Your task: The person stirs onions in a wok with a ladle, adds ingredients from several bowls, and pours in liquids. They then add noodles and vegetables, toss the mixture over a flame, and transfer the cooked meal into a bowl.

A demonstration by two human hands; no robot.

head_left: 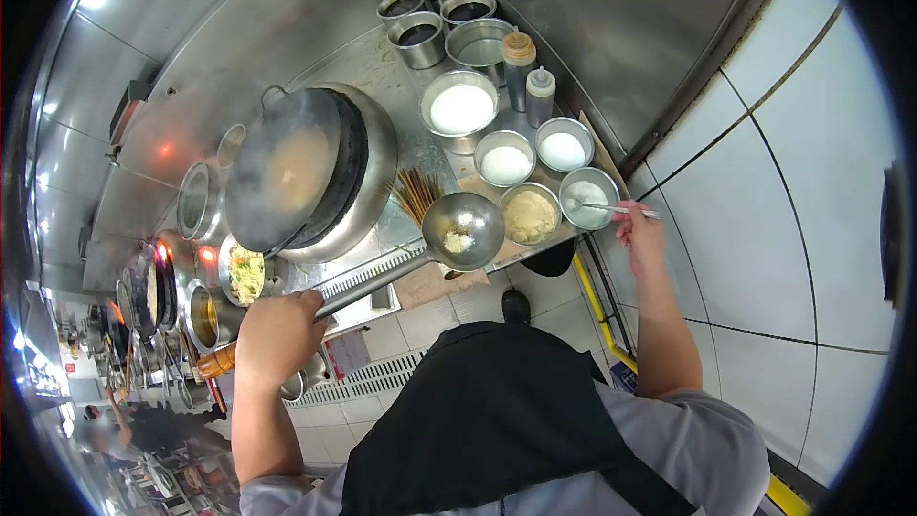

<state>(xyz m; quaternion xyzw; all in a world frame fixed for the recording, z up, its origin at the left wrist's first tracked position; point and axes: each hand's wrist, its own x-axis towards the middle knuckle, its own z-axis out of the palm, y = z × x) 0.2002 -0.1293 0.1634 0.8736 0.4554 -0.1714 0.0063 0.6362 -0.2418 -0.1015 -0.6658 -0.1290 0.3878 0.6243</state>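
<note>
My left hand (282, 330) is closed round the long handle of a steel ladle (487, 220), whose bowl has a little pale yellowish seasoning in it. The ladle bowl hangs beside the seasoning containers. In my right hand (642, 229), the fingers pinch a thin metal spoon (597, 205); its tip dips into a steel tin of white seasoning (592, 189). Left of that tin stands a tin of pale yellow powder (531, 215). Two tins of white granules (504, 160) sit behind. A bamboo brush (417, 193) lies partly hidden behind the ladle.
A steaming wok (287, 167) with brownish contents sits over the stove at left. Two squeeze bottles (540, 96), a larger bowl of white powder (460, 110) and several tins of dark liquid (417, 36) stand behind. Shredded food (245, 272) is left. Another person (143, 425) stands far left.
</note>
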